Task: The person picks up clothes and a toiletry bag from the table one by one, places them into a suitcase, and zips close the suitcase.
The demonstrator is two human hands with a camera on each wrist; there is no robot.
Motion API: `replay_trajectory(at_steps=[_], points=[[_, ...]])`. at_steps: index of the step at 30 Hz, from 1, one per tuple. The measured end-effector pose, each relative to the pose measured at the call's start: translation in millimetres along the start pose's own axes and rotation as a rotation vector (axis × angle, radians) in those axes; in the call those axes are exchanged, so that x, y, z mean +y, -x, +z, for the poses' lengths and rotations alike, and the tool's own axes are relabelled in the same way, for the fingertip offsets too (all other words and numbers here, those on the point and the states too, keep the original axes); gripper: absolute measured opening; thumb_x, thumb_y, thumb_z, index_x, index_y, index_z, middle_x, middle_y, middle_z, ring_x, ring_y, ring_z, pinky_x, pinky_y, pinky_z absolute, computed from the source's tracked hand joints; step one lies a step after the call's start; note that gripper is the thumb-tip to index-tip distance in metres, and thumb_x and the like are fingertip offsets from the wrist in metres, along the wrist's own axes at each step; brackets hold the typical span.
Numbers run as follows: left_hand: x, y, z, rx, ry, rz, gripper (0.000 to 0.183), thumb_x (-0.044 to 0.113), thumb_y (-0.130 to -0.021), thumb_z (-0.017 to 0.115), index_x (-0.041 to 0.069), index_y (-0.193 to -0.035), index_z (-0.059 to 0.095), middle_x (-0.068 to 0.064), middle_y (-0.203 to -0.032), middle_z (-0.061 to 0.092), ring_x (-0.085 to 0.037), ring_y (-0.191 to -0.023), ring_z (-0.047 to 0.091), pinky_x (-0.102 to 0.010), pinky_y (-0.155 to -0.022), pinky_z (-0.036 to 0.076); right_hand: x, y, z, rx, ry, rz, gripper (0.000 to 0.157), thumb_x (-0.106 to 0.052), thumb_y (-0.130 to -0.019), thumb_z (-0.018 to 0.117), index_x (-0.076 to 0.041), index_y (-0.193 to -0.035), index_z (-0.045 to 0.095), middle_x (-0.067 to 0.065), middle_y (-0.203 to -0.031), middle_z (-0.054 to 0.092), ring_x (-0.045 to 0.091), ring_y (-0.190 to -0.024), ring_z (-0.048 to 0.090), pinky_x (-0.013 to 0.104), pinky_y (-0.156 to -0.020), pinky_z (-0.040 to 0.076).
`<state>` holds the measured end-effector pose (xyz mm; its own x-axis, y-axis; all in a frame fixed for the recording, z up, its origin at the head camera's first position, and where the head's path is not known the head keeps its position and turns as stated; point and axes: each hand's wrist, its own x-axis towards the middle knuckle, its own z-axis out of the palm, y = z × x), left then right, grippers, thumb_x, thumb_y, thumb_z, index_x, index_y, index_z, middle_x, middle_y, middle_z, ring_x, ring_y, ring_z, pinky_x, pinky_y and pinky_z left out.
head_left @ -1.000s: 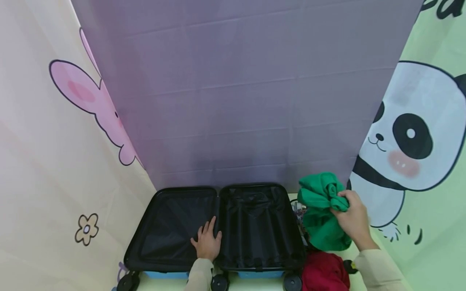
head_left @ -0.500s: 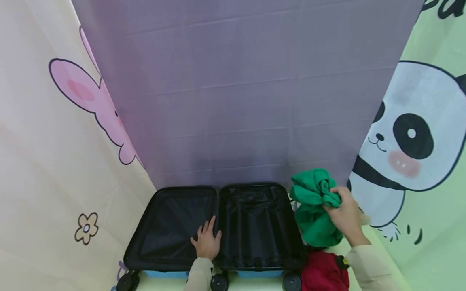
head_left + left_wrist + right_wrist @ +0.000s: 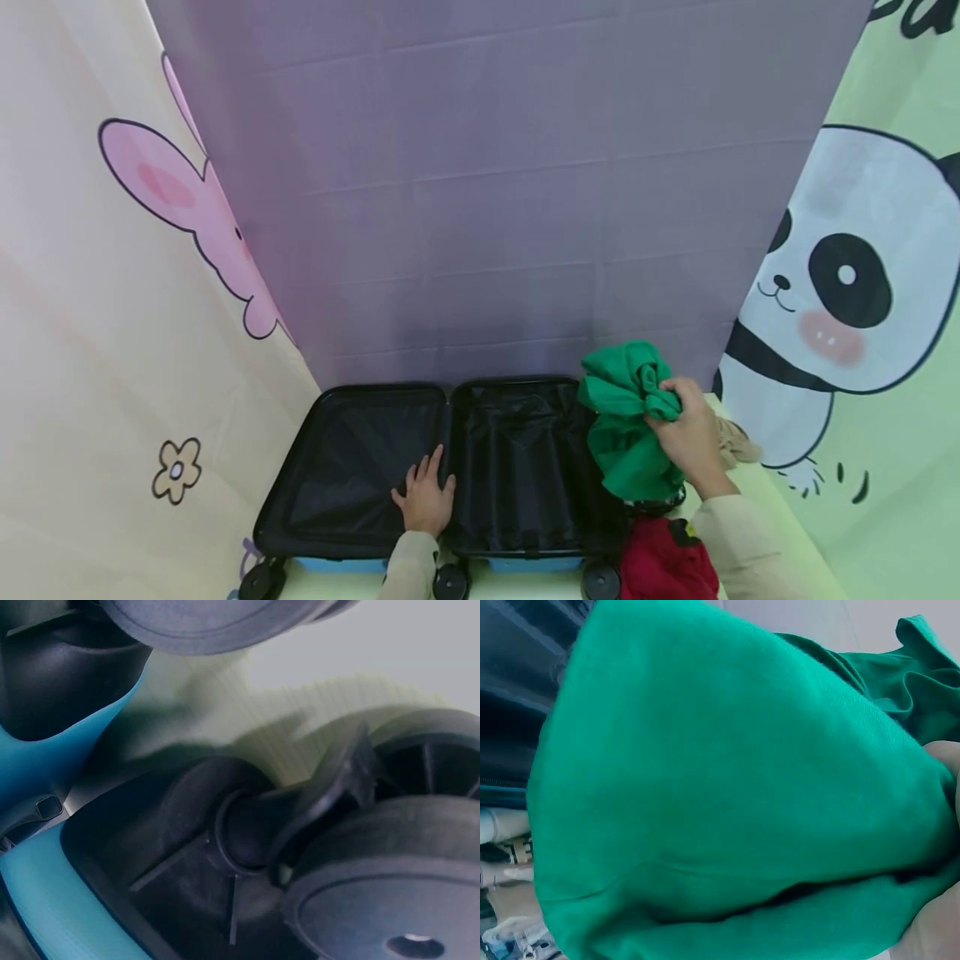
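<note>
An open suitcase (image 3: 352,475) with black lining lies flat, its two halves side by side. My left hand (image 3: 426,500) rests with spread, straight fingers on the left half, close to the middle seam. My right hand (image 3: 690,437) grips a bunched green cloth (image 3: 630,425) by a gathered fold. That cloth hangs over the suitcase's right edge in the head view and hides part of it. In the right wrist view the green fabric (image 3: 720,765) fills most of the picture, with only bits of fingers (image 3: 946,754) showing at the right.
Red cloth (image 3: 663,567) with a black and yellow patch lies right of the suitcase, below a beige cloth (image 3: 738,442). Several small items (image 3: 510,900) sit beside the suitcase. Black caster wheels (image 3: 390,900) stick out from its blue shell (image 3: 67,900). A purple-grey panel (image 3: 487,208) stands behind.
My right hand has carried the green cloth leftward, from beside the suitcase to over its right edge, which uncovers the beige cloth. The left hand has stayed in place.
</note>
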<state>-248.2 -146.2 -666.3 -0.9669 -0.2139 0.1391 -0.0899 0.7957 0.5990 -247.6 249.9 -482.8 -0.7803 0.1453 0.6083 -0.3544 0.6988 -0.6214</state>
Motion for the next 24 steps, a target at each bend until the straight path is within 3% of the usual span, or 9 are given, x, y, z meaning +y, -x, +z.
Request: replay_trajectory(at_steps=[6,17,24], points=[[-1.3,0.0,0.6,-0.001,-0.003,0.004,0.061,0.033,-0.098,0.067,0.030,-0.155,0.045,-0.014,-0.153,0.053,-0.044,-0.142,0.042,-0.086,-0.106,0.019,-5,-4,10.2,0.012,-0.015,-0.012,0.031,0.011,-0.075,0.076,0.002,-0.101,0.060,0.021,-0.107,0.061,0.038,-0.101,0.059,0.024,-0.088,0.039],[0.6,-0.1,0.2,-0.002,0.002,0.001,0.061,0.032,-0.097,0.067,0.029,-0.155,0.045,-0.015,-0.153,0.053,-0.044,-0.143,0.042,-0.086,-0.107,0.018,-11,-7,24.5,0.040,-0.084,-0.066,0.034,0.015,-0.071,0.077,0.004,-0.099,0.061,0.023,-0.104,0.062,0.034,-0.098,0.059,0.018,-0.089,0.039],[0.9,-0.5,-0.4,-0.003,0.007,-0.002,0.061,0.032,-0.097,0.067,0.029,-0.154,0.046,-0.015,-0.153,0.053,-0.045,-0.142,0.042,-0.086,-0.107,0.018,-15,-5,35.5,0.006,-0.091,-0.020,0.033,0.012,-0.075,0.078,0.002,-0.101,0.061,0.020,-0.105,0.062,0.035,-0.100,0.060,0.025,-0.089,0.041]])
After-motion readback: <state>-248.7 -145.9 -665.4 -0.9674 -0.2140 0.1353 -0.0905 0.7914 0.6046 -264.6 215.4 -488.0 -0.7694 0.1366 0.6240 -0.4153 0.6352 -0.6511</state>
